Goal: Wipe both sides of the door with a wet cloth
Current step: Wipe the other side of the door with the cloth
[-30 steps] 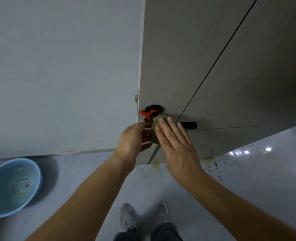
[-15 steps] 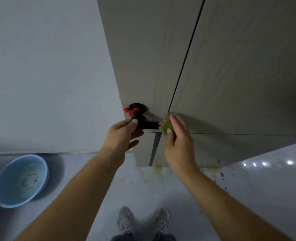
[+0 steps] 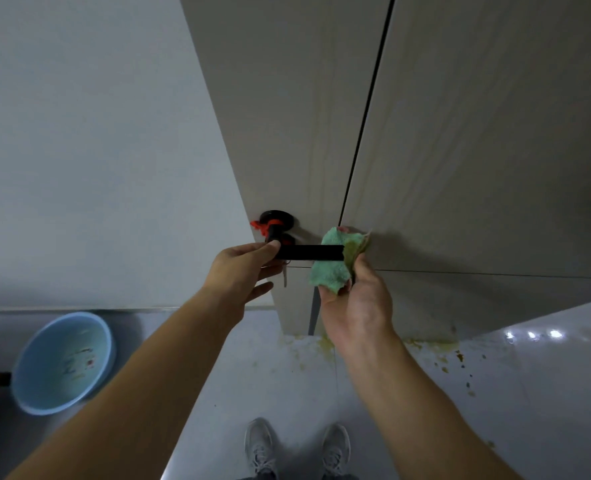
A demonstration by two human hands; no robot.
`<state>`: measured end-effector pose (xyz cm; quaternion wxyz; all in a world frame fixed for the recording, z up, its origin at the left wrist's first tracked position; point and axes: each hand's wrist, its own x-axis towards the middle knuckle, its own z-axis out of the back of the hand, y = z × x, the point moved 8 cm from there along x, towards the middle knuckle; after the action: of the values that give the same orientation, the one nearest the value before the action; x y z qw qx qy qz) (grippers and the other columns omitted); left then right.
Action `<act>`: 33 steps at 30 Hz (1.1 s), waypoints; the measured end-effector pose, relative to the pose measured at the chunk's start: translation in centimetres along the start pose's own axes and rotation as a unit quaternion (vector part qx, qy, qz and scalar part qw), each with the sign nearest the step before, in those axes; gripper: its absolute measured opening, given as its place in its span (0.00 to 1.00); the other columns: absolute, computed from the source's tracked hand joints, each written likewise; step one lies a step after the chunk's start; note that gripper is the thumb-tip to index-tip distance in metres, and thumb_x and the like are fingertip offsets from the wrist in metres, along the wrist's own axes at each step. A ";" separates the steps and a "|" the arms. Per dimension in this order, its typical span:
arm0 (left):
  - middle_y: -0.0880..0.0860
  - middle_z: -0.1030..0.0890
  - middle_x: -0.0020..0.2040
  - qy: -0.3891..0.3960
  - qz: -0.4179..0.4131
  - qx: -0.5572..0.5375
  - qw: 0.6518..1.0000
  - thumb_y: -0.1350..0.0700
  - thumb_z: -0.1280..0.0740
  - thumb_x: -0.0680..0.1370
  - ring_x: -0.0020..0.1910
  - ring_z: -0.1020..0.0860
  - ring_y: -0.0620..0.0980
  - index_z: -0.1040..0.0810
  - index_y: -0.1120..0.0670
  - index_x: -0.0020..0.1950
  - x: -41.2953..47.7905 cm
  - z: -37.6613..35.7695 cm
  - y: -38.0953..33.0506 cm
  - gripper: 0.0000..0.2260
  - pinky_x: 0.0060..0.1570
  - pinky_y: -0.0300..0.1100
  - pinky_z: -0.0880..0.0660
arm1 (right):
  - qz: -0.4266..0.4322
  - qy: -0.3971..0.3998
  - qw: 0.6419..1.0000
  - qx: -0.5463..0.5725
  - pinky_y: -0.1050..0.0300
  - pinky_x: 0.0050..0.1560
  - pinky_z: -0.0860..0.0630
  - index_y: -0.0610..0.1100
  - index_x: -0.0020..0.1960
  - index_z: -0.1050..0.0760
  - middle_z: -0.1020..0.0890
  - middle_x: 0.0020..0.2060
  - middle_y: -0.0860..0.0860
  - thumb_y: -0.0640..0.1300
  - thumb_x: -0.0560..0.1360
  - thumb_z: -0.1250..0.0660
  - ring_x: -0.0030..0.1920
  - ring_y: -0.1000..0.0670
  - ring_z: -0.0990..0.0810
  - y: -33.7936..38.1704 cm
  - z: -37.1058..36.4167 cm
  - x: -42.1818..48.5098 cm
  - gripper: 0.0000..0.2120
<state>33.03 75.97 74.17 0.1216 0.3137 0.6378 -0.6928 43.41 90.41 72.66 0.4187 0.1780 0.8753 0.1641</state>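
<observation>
Head camera looks down the door (image 3: 460,150), and both hands are busy at its black lever handle (image 3: 308,252). Over here the left hand (image 3: 242,268) pinches the lever close to its round base, thumb on top (a red tie (image 3: 263,226) is knotted round the neck there). Meanwhile the right hand (image 3: 353,303) clutches the green cloth (image 3: 328,271), bunched and pressed to the door face right at the lever's free end. Yellowish splatter marks the floor (image 3: 495,393) at the door's foot. A blue basin (image 3: 63,362) sits low left, well apart.
</observation>
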 end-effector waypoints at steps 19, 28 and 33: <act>0.55 0.13 0.53 0.039 0.016 0.033 0.999 0.50 0.25 0.77 0.55 0.16 0.51 0.16 0.56 0.56 1.4 0.5 0.0 0.12 0.60 0.50 0.21 | 0.001 0.097 0.995 0.018 0.47 0.50 0.18 0.41 0.62 0.19 0.14 0.54 0.42 0.53 0.83 0.41 0.50 0.43 0.13 -1.3 -3.0 -0.4 0.20; 0.56 0.16 0.54 0.000 -0.016 0.042 0.999 0.51 0.23 0.75 0.50 0.17 0.50 0.25 0.59 0.67 1.7 0.8 -0.7 0.25 0.55 0.49 0.21 | -0.069 0.113 0.990 -0.054 0.36 0.62 0.22 0.40 0.58 0.15 0.16 0.60 0.38 0.55 0.83 0.40 0.59 0.37 0.16 -1.9 -1.8 -0.6 0.22; 0.59 0.17 0.58 -0.026 -0.039 0.104 0.993 0.48 0.22 0.74 0.55 0.18 0.54 0.29 0.57 0.73 1.3 1.3 -1.5 0.32 0.63 0.55 0.22 | -0.033 0.052 0.997 -0.052 0.26 0.47 0.20 0.46 0.61 0.17 0.16 0.61 0.42 0.55 0.84 0.40 0.60 0.37 0.21 4.0 1.7 -1.5 0.18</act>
<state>30.78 75.27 74.59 0.0779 0.2814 0.5705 -0.7677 46.27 93.50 74.41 0.3864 0.1184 0.8914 0.2050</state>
